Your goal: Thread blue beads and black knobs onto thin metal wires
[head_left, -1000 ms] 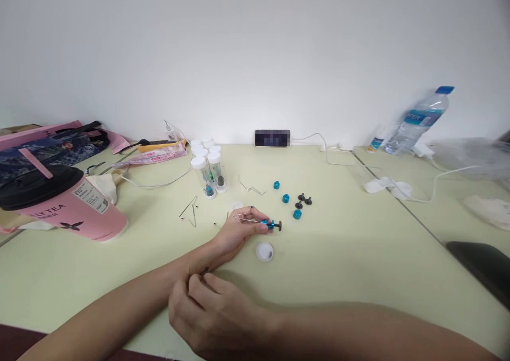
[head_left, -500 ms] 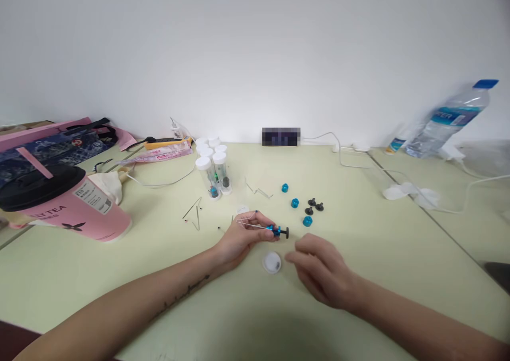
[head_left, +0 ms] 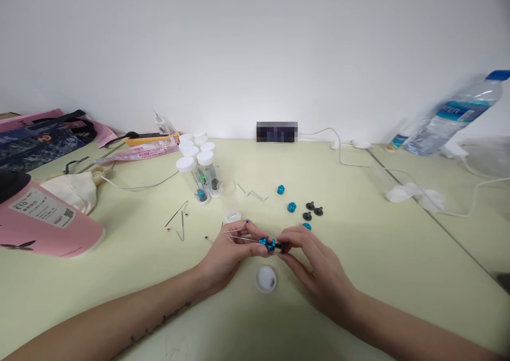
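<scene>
Over pale green tabletop (head_left: 370,270), my left hand (head_left: 231,250) pinches the blue fitting (head_left: 267,244) just beyond the white cap (head_left: 263,277), my right hand (head_left: 319,260) grips its black end piece (head_left: 282,248), and a slack or skewed pinch could drop either part.

On the left of the pale green table (head_left: 382,254), a pink cup (head_left: 75,236) with a white label (head_left: 44,208) runs partly out of view, with a cream cloth (head_left: 75,186) just behind it and a dark blue patterned bag (head_left: 51,143) and a pink packet (head_left: 137,152) farther back. A small dark display (head_left: 277,132), its face blurred, sits by the white wall (head_left: 255,47), with a white cord (head_left: 340,156) leading right. Over there, a clear bottle (head_left: 458,114) with a blue cap (head_left: 498,75) is just beside a smaller bottle (head_left: 397,141).
</scene>
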{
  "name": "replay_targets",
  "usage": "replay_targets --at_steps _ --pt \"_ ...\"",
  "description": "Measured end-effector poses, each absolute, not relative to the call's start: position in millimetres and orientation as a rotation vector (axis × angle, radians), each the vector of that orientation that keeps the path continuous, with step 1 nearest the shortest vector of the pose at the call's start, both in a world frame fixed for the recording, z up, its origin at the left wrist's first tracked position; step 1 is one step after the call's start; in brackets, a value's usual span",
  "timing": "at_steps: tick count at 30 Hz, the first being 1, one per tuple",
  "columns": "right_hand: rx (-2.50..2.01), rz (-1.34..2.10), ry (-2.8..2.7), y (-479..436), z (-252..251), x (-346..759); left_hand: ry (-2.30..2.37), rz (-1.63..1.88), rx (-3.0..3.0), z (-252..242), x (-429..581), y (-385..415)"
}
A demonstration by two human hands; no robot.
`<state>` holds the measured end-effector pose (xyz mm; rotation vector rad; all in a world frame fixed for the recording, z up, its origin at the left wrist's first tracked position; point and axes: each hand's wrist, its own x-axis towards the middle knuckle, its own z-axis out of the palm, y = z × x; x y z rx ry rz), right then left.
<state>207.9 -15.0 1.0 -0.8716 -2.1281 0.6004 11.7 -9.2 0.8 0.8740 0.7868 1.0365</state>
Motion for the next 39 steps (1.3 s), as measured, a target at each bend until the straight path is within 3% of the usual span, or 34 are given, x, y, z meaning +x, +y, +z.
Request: replay_targets --at_steps 18,39 --pt "-1.054 0.945 -1.981 -14.1 5.8 214.8 0.793 0.998 0.884 0.8 10.5 -10.5" --pt "-1.074 0.871 -2.178 -12.2 7.6 210.6 0.794 1.004 0.903 0.8 10.4 -11.7"
